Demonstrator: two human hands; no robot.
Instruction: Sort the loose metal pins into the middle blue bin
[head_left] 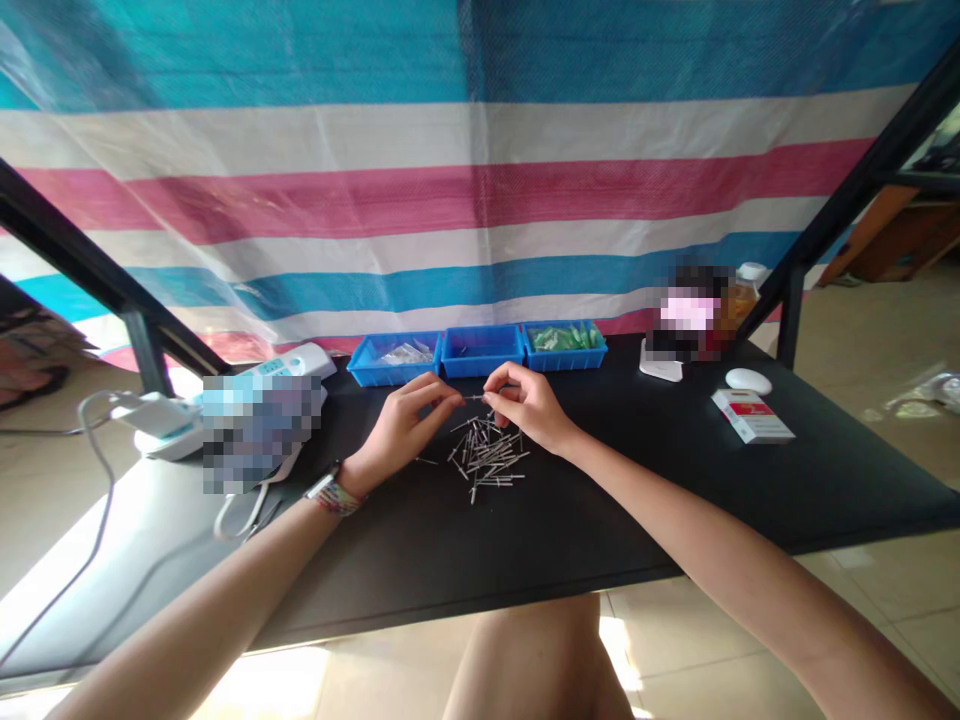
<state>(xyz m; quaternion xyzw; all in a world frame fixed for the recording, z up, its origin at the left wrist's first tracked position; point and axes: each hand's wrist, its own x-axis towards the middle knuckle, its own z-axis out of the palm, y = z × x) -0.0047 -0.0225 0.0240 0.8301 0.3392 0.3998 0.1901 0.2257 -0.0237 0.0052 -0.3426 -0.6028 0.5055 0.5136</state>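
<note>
My left hand (409, 415) and my right hand (529, 405) meet above the black table (600, 500), fingertips pinched together on one thin metal pin (474, 398) held level between them. Just below lies a loose pile of several similar metal pins (487, 458). A beaded band and watch sit on my left wrist (332, 493). At the back of the table stand three blue trays: the left tray (394, 360) holds clear bits, the middle tray (481, 350) looks almost bare, the right tray (564, 343) holds green pieces.
A white power strip with cable (161, 420) and a blurred patch lie at the left. To the right are a white stand (660, 365), a white mouse (748, 380) and a red-and-white box (751, 415). A striped tarp hangs behind. Black frame posts flank the table.
</note>
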